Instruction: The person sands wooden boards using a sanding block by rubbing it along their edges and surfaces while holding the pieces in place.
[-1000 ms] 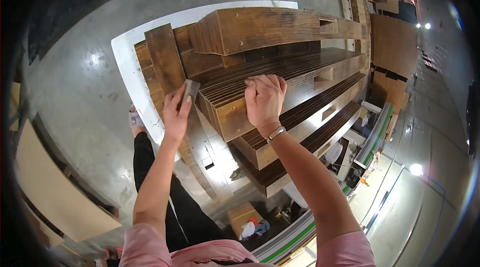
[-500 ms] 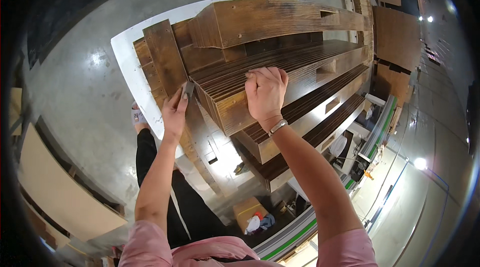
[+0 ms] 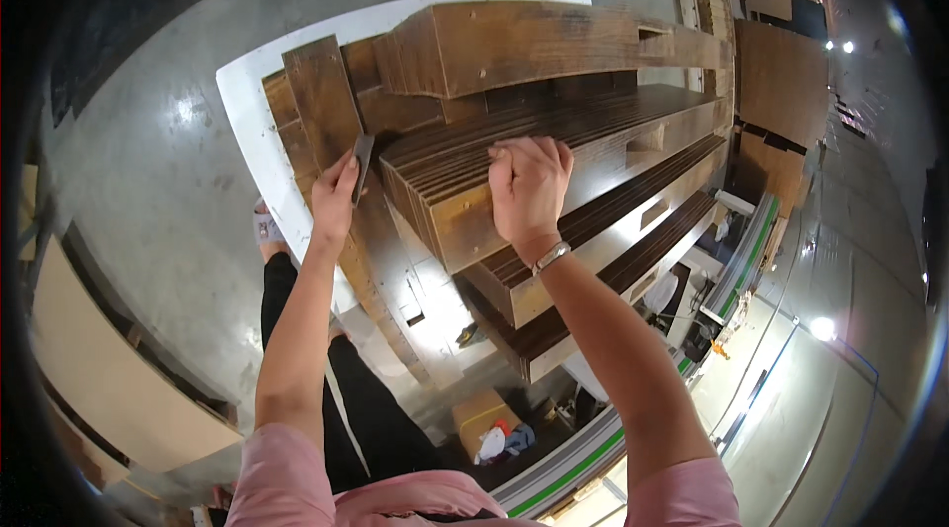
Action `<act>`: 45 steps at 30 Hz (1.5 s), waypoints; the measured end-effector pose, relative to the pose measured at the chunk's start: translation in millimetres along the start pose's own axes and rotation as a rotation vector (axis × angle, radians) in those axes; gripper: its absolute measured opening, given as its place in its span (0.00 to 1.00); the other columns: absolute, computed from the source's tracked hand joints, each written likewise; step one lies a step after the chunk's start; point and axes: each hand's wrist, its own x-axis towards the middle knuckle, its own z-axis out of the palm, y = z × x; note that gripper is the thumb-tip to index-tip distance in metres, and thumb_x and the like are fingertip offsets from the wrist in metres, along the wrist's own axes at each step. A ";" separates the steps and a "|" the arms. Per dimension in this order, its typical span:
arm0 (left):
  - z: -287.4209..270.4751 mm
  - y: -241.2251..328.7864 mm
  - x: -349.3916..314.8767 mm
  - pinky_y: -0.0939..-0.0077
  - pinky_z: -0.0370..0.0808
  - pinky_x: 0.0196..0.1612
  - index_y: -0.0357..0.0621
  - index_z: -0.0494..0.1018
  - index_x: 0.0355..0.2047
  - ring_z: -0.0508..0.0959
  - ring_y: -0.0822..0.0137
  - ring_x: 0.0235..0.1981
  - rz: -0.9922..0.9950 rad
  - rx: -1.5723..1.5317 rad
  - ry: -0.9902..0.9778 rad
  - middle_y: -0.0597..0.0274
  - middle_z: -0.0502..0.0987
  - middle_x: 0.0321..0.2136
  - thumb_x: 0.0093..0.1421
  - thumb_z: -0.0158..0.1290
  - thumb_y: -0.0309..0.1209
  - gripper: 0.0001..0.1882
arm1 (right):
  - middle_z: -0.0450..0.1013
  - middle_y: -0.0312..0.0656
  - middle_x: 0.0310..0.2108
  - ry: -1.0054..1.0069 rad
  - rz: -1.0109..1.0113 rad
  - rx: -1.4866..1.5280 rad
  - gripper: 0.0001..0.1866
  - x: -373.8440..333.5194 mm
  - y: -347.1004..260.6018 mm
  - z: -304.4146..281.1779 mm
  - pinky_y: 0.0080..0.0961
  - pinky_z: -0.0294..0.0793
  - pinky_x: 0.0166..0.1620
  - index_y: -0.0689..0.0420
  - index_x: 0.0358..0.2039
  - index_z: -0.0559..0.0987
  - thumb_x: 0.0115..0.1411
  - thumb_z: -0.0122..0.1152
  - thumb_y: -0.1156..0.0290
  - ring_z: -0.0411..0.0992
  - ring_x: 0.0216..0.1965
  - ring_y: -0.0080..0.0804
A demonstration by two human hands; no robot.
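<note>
My left hand (image 3: pixel 334 196) is closed around a small, flat grey-brown block (image 3: pixel 362 169), held on edge just off the left end of a stack of brown boards (image 3: pixel 465 220). Behind the block lies a wide brown plank (image 3: pixel 321 92). My right hand (image 3: pixel 532 186), a bracelet at its wrist, is curled into a fist at the upper edge of the stack's nearest board. Its fingertips are turned out of sight, so what they grip, if anything, is hidden. The boards stand on edge side by side, with a rectangular notch toward their right end.
Another notched brown stack (image 3: pixel 544 47) stands behind, and more stacks (image 3: pixel 583 255) stand nearer. Underneath is a white board (image 3: pixel 242 102). A green-striped rail (image 3: pixel 583 468) runs along the lower right, near a cardboard box (image 3: pixel 479 413) with cloths. Pale panels (image 3: pixel 119 359) lean at left.
My left hand has drawn slightly left, away from the stack's end, and more of the flat block shows. My right hand has barely shifted.
</note>
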 end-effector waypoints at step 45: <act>80.6 -97.9 -92.2 0.75 0.73 0.48 0.39 0.71 0.54 0.76 0.72 0.43 -0.048 -0.859 0.028 0.67 0.77 0.45 0.64 0.55 0.26 0.18 | 0.74 0.43 0.21 0.160 -0.123 -0.065 0.19 -3.3 18.1 8.0 0.38 0.63 0.48 0.60 0.14 0.75 0.60 0.50 0.67 0.69 0.31 0.43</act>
